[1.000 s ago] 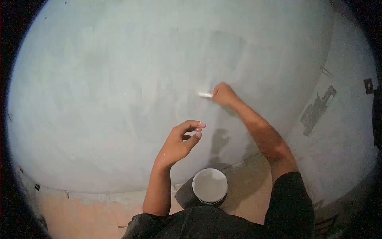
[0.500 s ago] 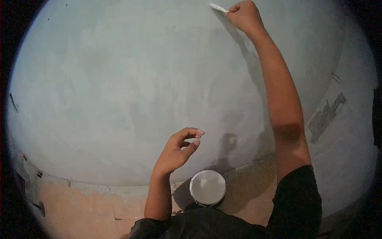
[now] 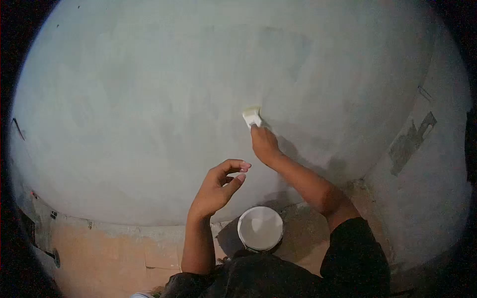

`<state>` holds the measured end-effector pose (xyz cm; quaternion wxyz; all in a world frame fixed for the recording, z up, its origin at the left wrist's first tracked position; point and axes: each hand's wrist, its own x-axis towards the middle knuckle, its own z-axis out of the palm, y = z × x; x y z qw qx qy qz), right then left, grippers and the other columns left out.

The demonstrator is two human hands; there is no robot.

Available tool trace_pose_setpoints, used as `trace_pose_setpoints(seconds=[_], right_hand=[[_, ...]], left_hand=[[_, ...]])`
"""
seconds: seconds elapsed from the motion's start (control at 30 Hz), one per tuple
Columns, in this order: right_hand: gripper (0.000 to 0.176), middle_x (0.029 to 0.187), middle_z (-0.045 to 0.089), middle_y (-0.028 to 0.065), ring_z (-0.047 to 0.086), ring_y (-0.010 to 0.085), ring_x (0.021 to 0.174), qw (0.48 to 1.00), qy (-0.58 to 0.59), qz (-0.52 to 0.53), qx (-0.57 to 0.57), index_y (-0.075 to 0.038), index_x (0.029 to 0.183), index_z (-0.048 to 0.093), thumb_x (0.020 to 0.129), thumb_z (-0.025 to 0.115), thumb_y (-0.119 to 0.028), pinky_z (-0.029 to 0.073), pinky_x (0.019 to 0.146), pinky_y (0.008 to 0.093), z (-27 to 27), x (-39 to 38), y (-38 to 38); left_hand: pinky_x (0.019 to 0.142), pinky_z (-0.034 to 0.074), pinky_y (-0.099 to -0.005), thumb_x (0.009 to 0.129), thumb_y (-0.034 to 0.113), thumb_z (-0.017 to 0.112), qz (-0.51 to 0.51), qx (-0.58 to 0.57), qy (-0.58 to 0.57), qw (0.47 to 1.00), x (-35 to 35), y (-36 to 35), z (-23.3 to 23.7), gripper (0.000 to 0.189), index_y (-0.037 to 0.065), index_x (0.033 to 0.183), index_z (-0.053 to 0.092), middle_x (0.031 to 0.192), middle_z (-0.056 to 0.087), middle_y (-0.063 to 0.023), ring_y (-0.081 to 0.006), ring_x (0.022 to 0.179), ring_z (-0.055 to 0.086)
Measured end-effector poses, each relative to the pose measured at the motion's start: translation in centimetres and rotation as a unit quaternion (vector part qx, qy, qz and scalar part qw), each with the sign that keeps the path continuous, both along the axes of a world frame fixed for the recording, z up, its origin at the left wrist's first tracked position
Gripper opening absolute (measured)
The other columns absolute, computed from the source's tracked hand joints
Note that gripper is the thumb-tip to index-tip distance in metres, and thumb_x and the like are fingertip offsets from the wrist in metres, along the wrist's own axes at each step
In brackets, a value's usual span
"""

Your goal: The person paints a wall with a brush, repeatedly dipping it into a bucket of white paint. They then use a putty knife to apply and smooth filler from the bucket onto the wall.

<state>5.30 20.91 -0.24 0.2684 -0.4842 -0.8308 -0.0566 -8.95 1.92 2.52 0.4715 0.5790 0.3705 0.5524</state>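
Note:
My right hand [image 3: 265,144] is wrapped round the handle of a paintbrush [image 3: 252,117], whose white-coated head lies against the pale grey wall [image 3: 149,119]. The bristles point up the wall. Lower and to the left, my left hand [image 3: 218,188] hangs in the air with its fingers loosely curved and the thumb apart from them; nothing is in it. Below the hands stands a round bucket [image 3: 260,228] of white paint, close to my body. Whether the brush is pressing on the wall is hard to tell.
An orange-brown floor [image 3: 109,253] meets the wall along a rough, spattered edge. On the side wall at right is a dark unpainted patch [image 3: 411,144]. A dark object [image 3: 54,256] lies at the floor's left edge.
My right hand has come down and left with the paintbrush, from high on the wall to its middle, and the elbow has bent. My left hand has hardly moved.

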Motion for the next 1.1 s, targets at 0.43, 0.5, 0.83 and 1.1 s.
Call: trace_pose_setpoints(seconds=[0.43,0.5,0.83,1.1], right_hand=[[0.014,0.091,0.067,0.0208,0.067,0.0315,0.084,0.994,0.102,-0.027,0.019,0.001,0.084,0.070,0.072,0.067,-0.005,0.052,0.074,0.0402,15.7,2.4,6.0],[0.014,0.087,0.067,0.0212,0.066,0.0347,0.083,0.990,0.137,-0.024,0.034,0.002,0.084,0.068,0.072,0.066,-0.003,0.052,0.073,0.0431,17.1,2.4,4.8],[0.026,0.087,0.063,0.0242,0.064,0.0412,0.081,0.994,0.088,-0.053,0.040,0.002,0.109,0.060,0.085,0.052,-0.001,0.051,0.071,0.0497,2.2,1.0,4.5],[0.021,0.091,0.063,0.0229,0.063,0.0419,0.086,0.997,0.041,-0.041,-0.051,-0.001,0.101,0.060,0.082,0.052,0.000,0.051,0.072,0.0512,-8.0,1.2,2.6]], left_hand=[[0.094,0.043,-0.0332,0.090,0.002,0.058,-0.010,-0.027,0.001,1.000,-0.2,1.5,-0.7,0.024,0.002,0.113,0.060,0.113,0.063,-0.0059,-0.0175,0.111,0.056],[0.095,0.043,-0.0335,0.090,0.003,0.059,-0.022,-0.010,-0.019,1.000,-0.4,2.0,-1.3,0.023,0.002,0.112,0.061,0.113,0.063,-0.0062,-0.0179,0.111,0.056],[0.094,0.043,-0.0336,0.090,0.001,0.057,-0.057,-0.045,-0.005,0.997,-1.0,2.2,-1.7,0.022,0.002,0.111,0.061,0.113,0.063,-0.0063,-0.0179,0.110,0.056],[0.095,0.043,-0.0328,0.092,0.002,0.056,-0.076,-0.054,0.016,0.995,-1.3,2.3,-1.0,0.021,0.001,0.112,0.061,0.112,0.063,-0.0062,-0.0154,0.109,0.055]])
